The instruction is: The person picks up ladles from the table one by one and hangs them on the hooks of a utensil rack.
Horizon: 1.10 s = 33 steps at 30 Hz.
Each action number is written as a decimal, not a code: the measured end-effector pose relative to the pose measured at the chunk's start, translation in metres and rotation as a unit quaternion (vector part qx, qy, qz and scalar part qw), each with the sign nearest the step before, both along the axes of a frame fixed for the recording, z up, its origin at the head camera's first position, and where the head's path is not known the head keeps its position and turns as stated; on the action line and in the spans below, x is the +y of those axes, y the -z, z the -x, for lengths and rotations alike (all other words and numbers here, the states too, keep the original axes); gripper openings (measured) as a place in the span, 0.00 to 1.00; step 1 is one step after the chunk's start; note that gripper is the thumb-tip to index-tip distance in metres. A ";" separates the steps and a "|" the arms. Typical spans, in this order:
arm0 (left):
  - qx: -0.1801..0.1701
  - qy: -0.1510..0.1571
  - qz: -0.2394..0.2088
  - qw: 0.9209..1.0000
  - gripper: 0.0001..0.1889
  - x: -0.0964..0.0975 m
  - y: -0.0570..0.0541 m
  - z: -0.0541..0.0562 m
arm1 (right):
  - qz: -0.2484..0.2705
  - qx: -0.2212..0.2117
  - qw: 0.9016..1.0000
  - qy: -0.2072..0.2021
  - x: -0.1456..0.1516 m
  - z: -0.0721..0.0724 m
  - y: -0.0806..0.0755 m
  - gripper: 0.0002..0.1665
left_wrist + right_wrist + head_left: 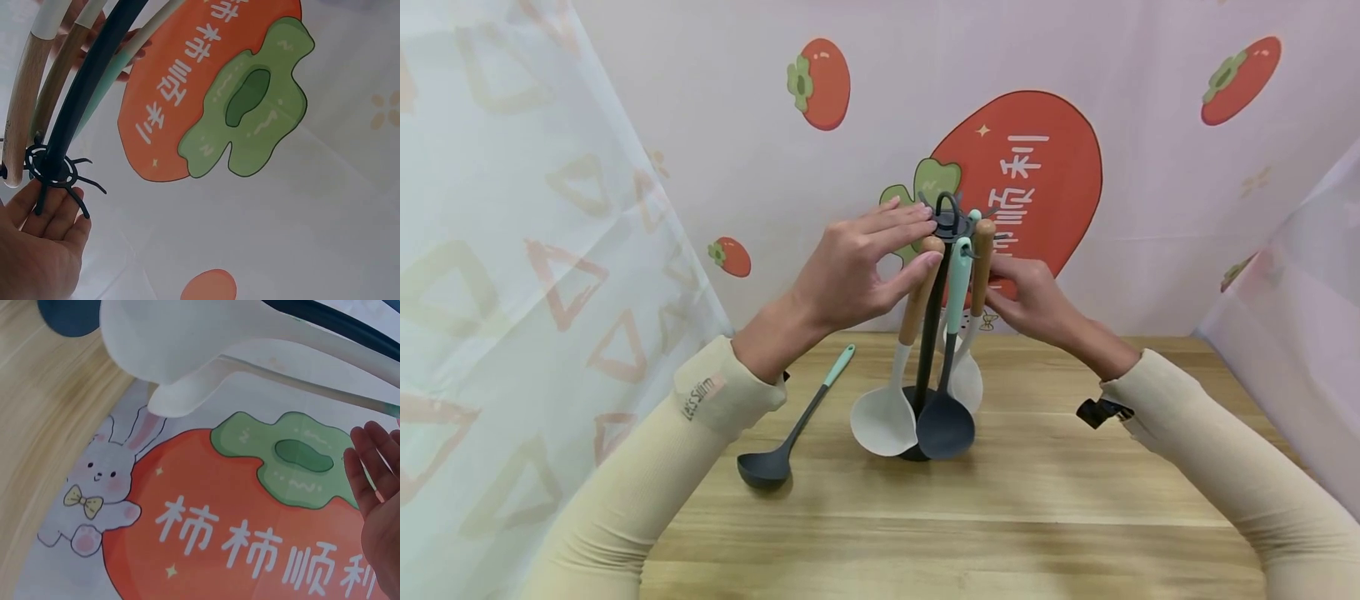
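A dark utensil rack (931, 333) stands upright with a hooked ring (53, 165) on top. My left hand (865, 258) touches this top with extended fingers, its thumb near the wooden handle of a white ladle (883, 421). In front hangs a dark ladle with a mint handle (958, 283). Another white utensil with a wooden handle (982, 267) hangs at the right. Beside it is my right hand (1033, 296), partly hidden by that handle. In the right wrist view its fingers (375, 450) look extended near a white utensil with a mint handle (187, 394).
A second dark ladle (767, 467) with a mint handle lies on the wooden table (1000, 533), left of the rack. Printed cloth (737, 108) hangs behind the table, with more cloth at both sides. The rack's round base (913, 452) is partly covered by the ladles.
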<state>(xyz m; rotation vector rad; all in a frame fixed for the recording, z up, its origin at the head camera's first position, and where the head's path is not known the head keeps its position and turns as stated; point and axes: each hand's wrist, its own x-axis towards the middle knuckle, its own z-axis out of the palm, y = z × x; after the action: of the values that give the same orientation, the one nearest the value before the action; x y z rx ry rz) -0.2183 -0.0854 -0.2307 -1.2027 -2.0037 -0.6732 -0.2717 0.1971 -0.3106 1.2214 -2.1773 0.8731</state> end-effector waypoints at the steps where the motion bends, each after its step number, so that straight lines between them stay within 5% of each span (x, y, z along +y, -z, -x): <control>1: -0.001 -0.002 0.002 1.000 0.19 0.000 0.000 0.000 | -0.003 -0.001 1.000 0.003 0.002 -0.001 0.000 0.20; 10: 0.000 -0.010 0.008 1.000 0.20 0.002 -0.003 -0.001 | -0.023 -0.016 0.999 0.026 0.022 -0.007 -0.002 0.29; 19: 0.030 -0.012 -0.003 0.999 0.21 -0.004 -0.007 -0.003 | -0.020 -0.013 0.998 0.065 0.039 -0.017 -0.023 0.32; 27: 0.066 -0.033 -0.023 0.997 0.20 -0.033 -0.009 -0.007 | -0.016 0.023 0.996 0.087 0.042 -0.029 -0.049 0.36; 33: 0.076 -0.082 -0.021 0.993 0.20 -0.058 -0.002 -0.008 | -0.012 0.043 0.997 0.063 0.037 -0.039 -0.067 0.37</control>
<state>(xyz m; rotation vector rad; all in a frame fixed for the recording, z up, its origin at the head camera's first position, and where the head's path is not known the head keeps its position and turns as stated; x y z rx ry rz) -0.2107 -0.1434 -0.2288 -1.0195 -1.9266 -0.5237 -0.2324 0.2337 -0.2439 1.0986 -2.1761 0.7318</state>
